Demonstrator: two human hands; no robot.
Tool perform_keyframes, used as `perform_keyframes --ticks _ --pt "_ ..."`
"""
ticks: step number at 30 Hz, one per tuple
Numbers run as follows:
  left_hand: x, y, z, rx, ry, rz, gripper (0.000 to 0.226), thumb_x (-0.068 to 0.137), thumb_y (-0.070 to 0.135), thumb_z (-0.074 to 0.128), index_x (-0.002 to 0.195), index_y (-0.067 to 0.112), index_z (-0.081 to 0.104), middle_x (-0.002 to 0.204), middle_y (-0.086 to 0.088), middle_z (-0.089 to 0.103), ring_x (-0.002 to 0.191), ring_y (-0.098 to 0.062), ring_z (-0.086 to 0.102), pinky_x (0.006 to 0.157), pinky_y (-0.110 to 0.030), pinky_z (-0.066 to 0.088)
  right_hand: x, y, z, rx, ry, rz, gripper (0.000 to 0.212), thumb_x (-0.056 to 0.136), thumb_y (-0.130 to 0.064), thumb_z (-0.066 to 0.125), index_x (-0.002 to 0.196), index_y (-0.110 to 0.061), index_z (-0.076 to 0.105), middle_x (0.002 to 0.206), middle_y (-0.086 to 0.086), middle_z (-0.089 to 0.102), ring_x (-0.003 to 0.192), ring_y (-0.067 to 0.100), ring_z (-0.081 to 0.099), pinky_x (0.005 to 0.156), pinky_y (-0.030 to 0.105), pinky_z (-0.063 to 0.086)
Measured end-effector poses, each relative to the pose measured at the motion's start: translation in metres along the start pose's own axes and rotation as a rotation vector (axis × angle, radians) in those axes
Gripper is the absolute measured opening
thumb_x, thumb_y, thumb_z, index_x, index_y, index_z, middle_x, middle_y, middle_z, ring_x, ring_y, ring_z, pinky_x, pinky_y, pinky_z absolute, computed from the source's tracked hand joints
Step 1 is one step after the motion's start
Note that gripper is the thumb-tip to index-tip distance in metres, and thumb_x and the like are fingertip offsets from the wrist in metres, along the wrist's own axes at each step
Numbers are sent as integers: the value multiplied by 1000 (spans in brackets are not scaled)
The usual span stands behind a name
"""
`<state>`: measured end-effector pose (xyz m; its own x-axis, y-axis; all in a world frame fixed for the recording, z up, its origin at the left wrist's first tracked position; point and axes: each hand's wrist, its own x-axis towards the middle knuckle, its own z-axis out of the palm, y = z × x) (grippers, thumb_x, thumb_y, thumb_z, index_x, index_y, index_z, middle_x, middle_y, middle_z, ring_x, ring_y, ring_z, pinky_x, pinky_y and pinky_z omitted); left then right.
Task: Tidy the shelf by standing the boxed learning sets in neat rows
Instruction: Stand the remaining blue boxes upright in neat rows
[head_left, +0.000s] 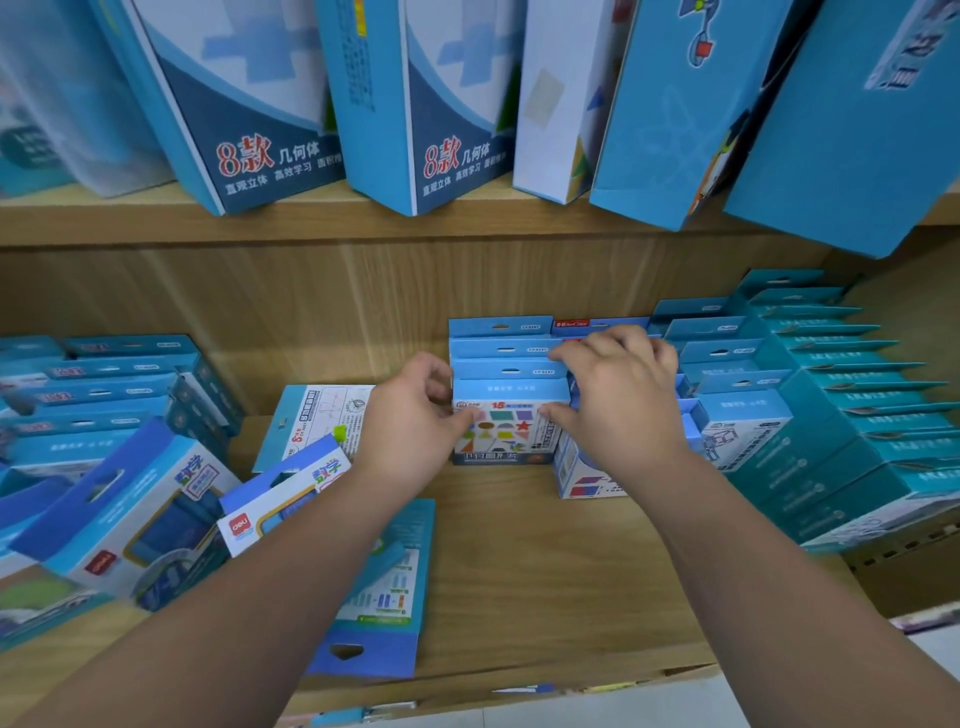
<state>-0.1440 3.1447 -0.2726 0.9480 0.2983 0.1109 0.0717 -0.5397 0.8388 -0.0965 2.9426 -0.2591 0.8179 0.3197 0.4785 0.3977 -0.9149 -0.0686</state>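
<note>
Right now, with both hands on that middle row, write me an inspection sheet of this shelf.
Surface: wooden shelf board, bare in front of the middle row.
Job's things: shapes box upright at the front of a short row; long neat row to its right.
Clutter: flat box at the front edge; second flat box near the back; tilted boxes at left.
Grippers: left hand pinches the shapes box's left edge; right hand grips its right side, fingers curled over the tabs behind.
Cables: nothing seen.
Surroundings: tall blue boxes leaning on the shelf above; wooden back panel.
</note>
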Motion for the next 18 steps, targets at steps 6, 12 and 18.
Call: perform_keyframes --ticks 6,12,18 --pt "7 2 4 39 25 -18 34 71 25 89 87 25 58 78 12 68 68 -3 67 67 -31 57 0 -1 8 -15 45 29 52 62 -41 90 105 -22 68 88 -1 72 108 32 56 89 45 32" --pt "-14 -7 -14 66 41 20 26 79 27 82 93 26 60 87 14 65 74 4 62 71 -27 54 -11 -3 9 3 61 55 56 66 -40 87 116 -23 66 104 2 72 110 34 55 93 47 32" --pt "-62 -40 -82 230 318 27 17 84 21 77 97 24 66 86 18 59 81 0 57 73 -30 49 -26 -10 3 111 112 65 68 66 -45 86 125 -22 63 121 5 60 118 34 48 98 53 33"
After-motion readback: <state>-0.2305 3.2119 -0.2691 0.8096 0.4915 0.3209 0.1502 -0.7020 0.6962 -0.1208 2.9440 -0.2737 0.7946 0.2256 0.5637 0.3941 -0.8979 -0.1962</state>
